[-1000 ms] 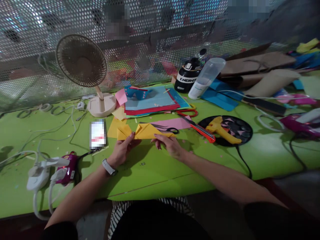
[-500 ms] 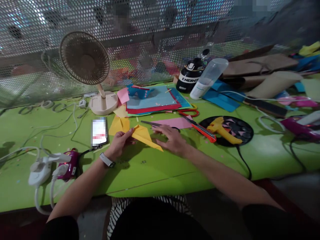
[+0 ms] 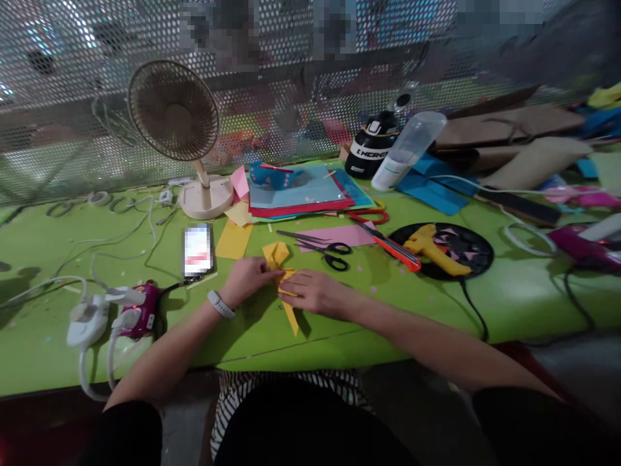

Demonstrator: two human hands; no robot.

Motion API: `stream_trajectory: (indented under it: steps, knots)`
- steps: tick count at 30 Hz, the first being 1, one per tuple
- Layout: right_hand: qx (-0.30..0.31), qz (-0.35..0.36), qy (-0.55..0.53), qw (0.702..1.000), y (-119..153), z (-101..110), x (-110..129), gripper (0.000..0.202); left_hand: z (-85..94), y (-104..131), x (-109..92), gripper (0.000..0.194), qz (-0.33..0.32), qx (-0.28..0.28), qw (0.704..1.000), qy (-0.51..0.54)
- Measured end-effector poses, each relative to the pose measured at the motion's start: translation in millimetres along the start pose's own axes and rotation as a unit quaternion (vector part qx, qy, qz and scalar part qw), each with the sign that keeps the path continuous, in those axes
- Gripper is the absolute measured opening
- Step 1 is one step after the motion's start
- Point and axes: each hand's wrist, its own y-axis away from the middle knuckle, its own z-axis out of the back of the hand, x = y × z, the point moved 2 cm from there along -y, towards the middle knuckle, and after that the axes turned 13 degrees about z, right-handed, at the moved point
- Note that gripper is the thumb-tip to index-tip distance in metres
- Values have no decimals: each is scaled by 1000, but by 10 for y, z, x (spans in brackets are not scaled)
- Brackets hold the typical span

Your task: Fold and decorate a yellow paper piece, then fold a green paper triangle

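Between my hands is a folded piece of yellow paper (image 3: 291,318), its narrow tail pointing toward me. My left hand (image 3: 246,283) pinches its left side, thumb and fingers closed. From the right, my right hand (image 3: 316,294) grips the same paper, its fingers partly covering the middle folds. Black-handled scissors (image 3: 334,249) lie just beyond my right hand, partly over a strip of pink paper (image 3: 361,234). A flat yellow sheet (image 3: 233,238) rests beyond my left hand.
To the right are a red utility knife (image 3: 395,251) and a yellow glue gun (image 3: 439,252) on a black round tray (image 3: 478,254). A phone (image 3: 198,251), a fan (image 3: 206,197) and purple power sockets (image 3: 145,310) stand left. Stacked coloured sheets (image 3: 310,188) and a black bottle (image 3: 369,152) are behind.
The yellow paper has turned, its tail now pointing toward me, and moved right, off the flat yellow sheet. My right hand has come down and closed on it, uncovering the scissors.
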Motion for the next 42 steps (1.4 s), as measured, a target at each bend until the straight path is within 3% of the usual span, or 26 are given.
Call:
stream_trajectory:
  steps: [3, 6, 8, 11, 13, 15, 17, 21, 25, 32, 37, 42]
  knots:
    - [0, -11, -16, 1000, 35, -81, -41, 25, 53, 54, -29, 30, -82, -90, 988, -95]
    - [-9, -16, -31, 999, 67, -106, -71, 25, 40, 130, -36, 33, -189, -57, 971, -134]
    - [5, -17, -31, 999, 91, -97, -83, 27, 17, 177, 0, 33, -220, -33, 965, -137]
    - [33, -21, -32, 999, 158, -67, -101, 30, 18, 217, 68, 32, -220, -80, 963, -133]
    - [35, -28, -46, 998, 222, -51, -116, 33, 31, 210, 85, 46, -220, -115, 961, -127]
    - [27, -37, -67, 997, 282, -45, -127, 37, 25, 171, 79, 69, -223, -99, 961, -133]
    - [20, -46, -84, 995, 322, -43, -127, 39, -6, 118, 74, 80, -222, -43, 961, -157]
    - [23, -67, -107, 992, 355, -36, -98, 36, -77, 60, 113, 69, -214, 43, 956, -196]
    - [18, -80, -130, 988, 384, -36, -69, 35, -108, 81, 161, 71, -238, 78, 945, -209]
    - [-32, -148, -196, 969, 405, -81, -101, 29, -101, 112, 155, 77, -237, 52, 914, -327]
    - [-66, -179, -226, 955, 397, -98, -101, 26, -96, 117, 161, 79, -237, 31, 912, -334]
    - [-57, -171, -209, 961, 407, -124, -47, 28, -103, 108, 166, 82, -235, 33, 908, -345]
